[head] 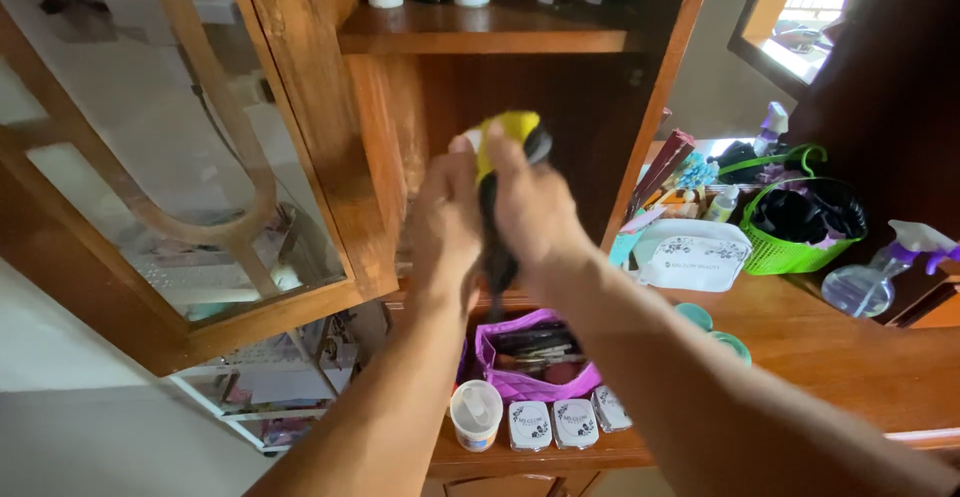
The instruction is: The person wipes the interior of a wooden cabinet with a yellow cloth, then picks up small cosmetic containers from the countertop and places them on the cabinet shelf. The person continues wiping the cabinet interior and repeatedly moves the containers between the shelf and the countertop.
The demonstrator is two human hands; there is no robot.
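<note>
Wooden cabinet [300, 107], glass door open. Purple woven basket [530, 362] on its lower shelf. Left hand [445, 227] and right hand [530, 202], raised before the shelf opening, both clasped around a yellow-and-black handled tool [497, 207].

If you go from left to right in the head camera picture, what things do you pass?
Glass cabinet door → left hand → yellow and black tool, held in both hands → right hand → white pouch → green basket → clear spray bottle.
</note>
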